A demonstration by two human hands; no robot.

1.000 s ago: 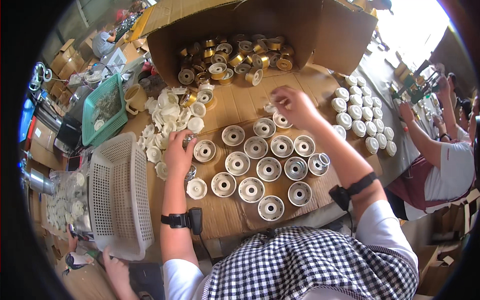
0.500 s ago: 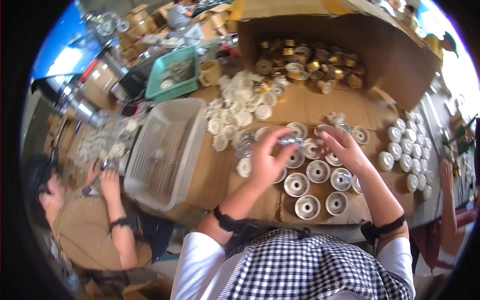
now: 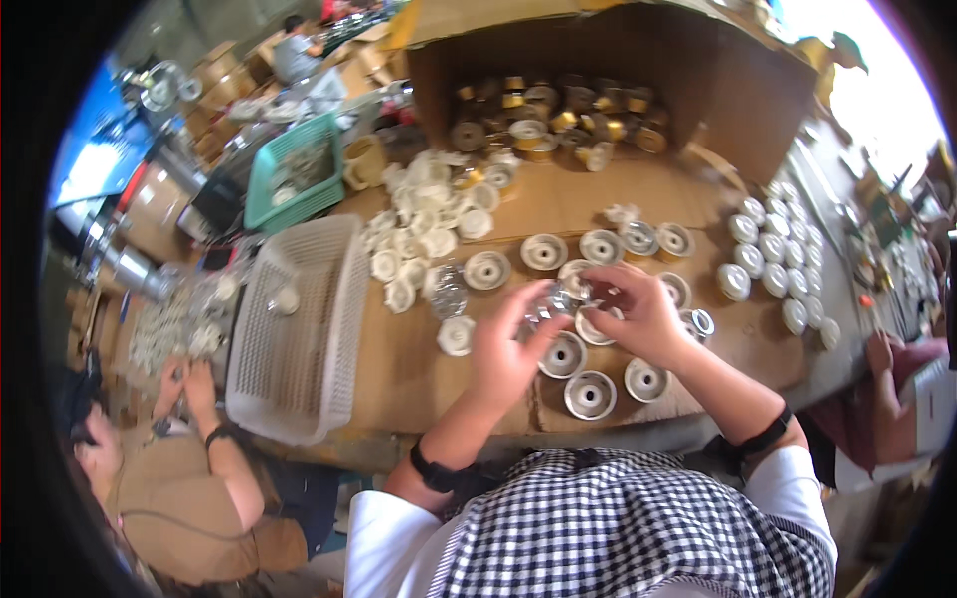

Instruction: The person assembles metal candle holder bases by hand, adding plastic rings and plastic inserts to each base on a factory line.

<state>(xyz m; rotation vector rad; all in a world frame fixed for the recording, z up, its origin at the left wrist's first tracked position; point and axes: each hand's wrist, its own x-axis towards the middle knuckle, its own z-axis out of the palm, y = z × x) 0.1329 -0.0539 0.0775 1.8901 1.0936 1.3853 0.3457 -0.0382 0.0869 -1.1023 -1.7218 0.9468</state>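
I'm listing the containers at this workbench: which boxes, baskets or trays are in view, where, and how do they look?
Big cardboard box: far side of the bench, lying open toward the person, brown, holding gold and silver metal parts.
White plastic basket: left of the hands, rectangular, slotted walls.
Teal plastic tray: far left, rectangular, meshed.
Stacked cardboard boxes: background, upper left, brown.

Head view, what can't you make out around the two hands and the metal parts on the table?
- The small shiny part between the left hand and right hand: blurred and partly covered by the fingers, so its shape is unclear.
- Round metal pieces under the hands: partly hidden.
- Contents of the cardboard box: too small to tell apart.
- Green tray: contents blurred.
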